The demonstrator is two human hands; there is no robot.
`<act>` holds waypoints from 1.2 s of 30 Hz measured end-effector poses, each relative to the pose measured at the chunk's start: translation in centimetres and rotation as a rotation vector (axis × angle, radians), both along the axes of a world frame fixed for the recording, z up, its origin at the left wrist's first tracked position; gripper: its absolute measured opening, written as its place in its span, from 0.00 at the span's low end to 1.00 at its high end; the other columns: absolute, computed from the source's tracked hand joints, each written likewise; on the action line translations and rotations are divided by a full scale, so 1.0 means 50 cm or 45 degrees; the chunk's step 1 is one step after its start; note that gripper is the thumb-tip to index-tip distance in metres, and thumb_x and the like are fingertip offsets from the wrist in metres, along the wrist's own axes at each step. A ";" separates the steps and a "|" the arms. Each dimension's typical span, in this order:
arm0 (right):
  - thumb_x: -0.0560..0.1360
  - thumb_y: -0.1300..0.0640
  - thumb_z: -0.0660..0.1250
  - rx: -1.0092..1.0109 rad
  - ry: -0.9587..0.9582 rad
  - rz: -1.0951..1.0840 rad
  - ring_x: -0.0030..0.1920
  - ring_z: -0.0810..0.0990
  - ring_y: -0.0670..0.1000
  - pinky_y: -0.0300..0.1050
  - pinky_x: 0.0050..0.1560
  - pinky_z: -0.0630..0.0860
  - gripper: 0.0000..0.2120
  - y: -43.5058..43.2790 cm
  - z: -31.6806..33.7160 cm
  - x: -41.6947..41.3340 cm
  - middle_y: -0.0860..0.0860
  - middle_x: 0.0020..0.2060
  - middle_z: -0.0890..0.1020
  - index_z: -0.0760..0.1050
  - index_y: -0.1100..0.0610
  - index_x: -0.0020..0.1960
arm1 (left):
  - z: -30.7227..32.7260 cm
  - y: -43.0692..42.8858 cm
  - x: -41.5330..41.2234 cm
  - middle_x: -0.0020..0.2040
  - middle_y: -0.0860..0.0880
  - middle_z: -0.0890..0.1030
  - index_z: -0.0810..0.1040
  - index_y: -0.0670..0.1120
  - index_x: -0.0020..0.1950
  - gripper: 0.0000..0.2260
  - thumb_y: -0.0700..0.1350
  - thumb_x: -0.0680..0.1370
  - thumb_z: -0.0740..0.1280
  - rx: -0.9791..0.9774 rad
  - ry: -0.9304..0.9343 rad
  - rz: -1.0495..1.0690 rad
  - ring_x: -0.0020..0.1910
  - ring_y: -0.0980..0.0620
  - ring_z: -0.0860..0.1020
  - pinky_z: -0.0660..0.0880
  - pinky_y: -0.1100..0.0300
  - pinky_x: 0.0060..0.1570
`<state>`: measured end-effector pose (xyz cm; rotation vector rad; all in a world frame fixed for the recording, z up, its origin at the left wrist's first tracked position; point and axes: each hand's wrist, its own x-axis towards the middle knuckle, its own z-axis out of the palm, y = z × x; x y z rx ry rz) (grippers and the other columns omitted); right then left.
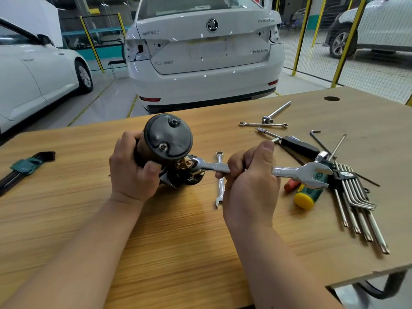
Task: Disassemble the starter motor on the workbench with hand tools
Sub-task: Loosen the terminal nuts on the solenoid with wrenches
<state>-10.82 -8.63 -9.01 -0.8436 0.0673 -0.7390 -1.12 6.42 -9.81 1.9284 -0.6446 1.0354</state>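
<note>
While the left hand (131, 172) curls its fingers round the dark body of the starter motor (167, 141) at the centre of the frame, its round end cap turned toward the camera, the right hand (249, 181) grips the shank of a spanner (289, 171) just right of it. The spanner's long axis runs nearly level across the frame. Its left end meets the brass terminal nut (188, 162) low on the motor's right side, and its open-ended head points toward the right edge. I cannot tell whether that left end sits fully on the nut. The next turn probably swings about the nut, right hand driving, left hand bracing the motor over the desk (178, 241).
</note>
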 end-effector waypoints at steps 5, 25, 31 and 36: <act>0.79 0.44 0.53 -0.202 -0.084 0.092 0.25 0.68 0.46 0.44 0.29 0.73 0.24 -0.022 0.016 0.020 0.44 0.22 0.68 0.69 0.47 0.25 | 0.001 0.001 0.001 0.37 0.46 0.70 0.73 0.35 0.46 0.44 0.77 0.71 0.46 0.004 -0.011 -0.004 0.35 0.49 0.67 0.57 0.61 0.34; 0.83 0.44 0.52 -0.101 0.090 0.669 0.24 0.63 0.47 0.38 0.23 0.64 0.29 -0.101 0.042 0.141 0.45 0.21 0.63 0.68 0.49 0.24 | 0.000 -0.005 0.020 0.36 0.48 0.70 0.72 0.39 0.45 0.41 0.77 0.72 0.46 0.024 -0.038 0.041 0.34 0.50 0.68 0.59 0.62 0.34; 0.83 0.45 0.55 -0.116 0.127 0.909 0.21 0.60 0.46 0.36 0.19 0.60 0.29 -0.107 0.058 0.211 0.46 0.20 0.62 0.65 0.50 0.24 | 0.003 -0.004 0.032 0.36 0.46 0.72 0.75 0.36 0.46 0.38 0.73 0.74 0.51 0.040 -0.045 0.168 0.34 0.48 0.70 0.64 0.58 0.33; 0.82 0.45 0.55 -0.242 0.149 1.165 0.20 0.62 0.45 0.37 0.18 0.61 0.27 -0.104 0.074 0.265 0.44 0.19 0.63 0.64 0.50 0.25 | 0.010 -0.001 0.039 0.35 0.49 0.70 0.74 0.38 0.45 0.41 0.77 0.72 0.47 0.062 -0.037 0.141 0.33 0.49 0.68 0.58 0.60 0.33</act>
